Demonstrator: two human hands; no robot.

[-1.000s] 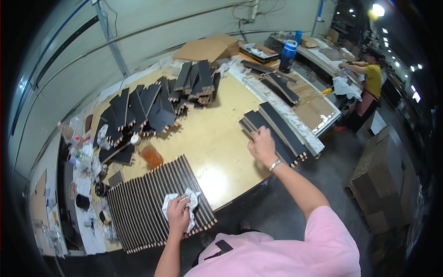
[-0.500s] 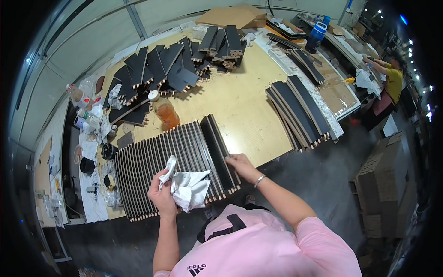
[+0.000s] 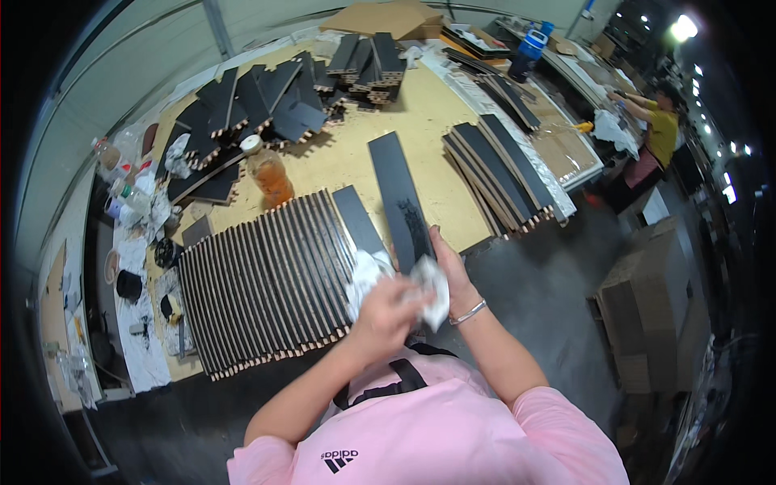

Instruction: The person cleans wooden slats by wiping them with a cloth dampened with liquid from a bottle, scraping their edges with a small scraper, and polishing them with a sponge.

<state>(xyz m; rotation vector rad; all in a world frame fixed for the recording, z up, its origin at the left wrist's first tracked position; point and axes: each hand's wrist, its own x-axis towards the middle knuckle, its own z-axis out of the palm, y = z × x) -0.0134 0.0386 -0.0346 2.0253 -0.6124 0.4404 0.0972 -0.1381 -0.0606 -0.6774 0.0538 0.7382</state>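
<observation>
My right hand grips the near end of a black board, raised from the table with its broad face up. A dark, wet-looking smear marks the middle of that face. Bunched in my left hand is a white cloth, pressed to the board's near end and hanging on both sides of the fingers. Left of it, a long row of black boards stands on edge, with light wooden pegs along the near ends. Another black board leans at the row's right end, partly behind the cloth.
An orange liquid bottle stands behind the row. Loose black boards are heaped at the back, and a stack lies at the table's right edge. Open tins sit at left. Cardboard boxes stand right; a co-worker is beyond.
One board has come up off the right end of the row into my right hand. My left hand has moved right with the cloth onto that board. The view has shifted slightly.
</observation>
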